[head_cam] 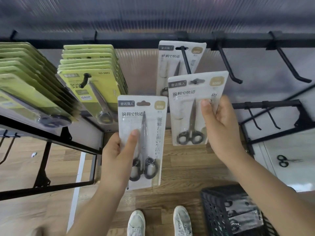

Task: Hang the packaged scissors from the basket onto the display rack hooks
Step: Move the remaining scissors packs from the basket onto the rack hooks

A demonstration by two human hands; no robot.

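Both hands gripping, one pack each. Left hand (pixel 117 155) holds a white scissors pack (pixel 142 140) by its left edge, thumb across the front, fingers behind. Pack is upright, handles down, off the rack, in the air over the floor. Right hand (pixel 221 126) pinches a second white pack (pixel 196 108) at its right edge, thumb on the front. That pack sits higher and closer to the rack, its hang hole right at the tip of the middle hook (pixel 186 61); can't tell if the hook is through it.

Nearest: white shoes (pixel 160 222) on wood floor (pixel 184 169). Black perforated basket (pixel 216 213) at lower right on the floor, more clear-fronted scissors packs (pixel 242 217) lying in it.

Further out: one white pack already hung (pixel 172 65) on the middle hook, pushed back toward the bar. Left of it, a hook packed with yellow-green scissors packs (pixel 92 77); another yellow-green stack (pixel 29 77) at far left. Right of the middle hook, two bare black hooks (pixel 228 65) (pixel 289 65). All hooks come off a black horizontal bar (pixel 153 41). Lower tier of small hooks (pixel 262 118) at right. Loose black-handled scissors (pixel 284 160) on a white surface at far right. Ribbed translucent panel (pixel 153 17) behind the rack.
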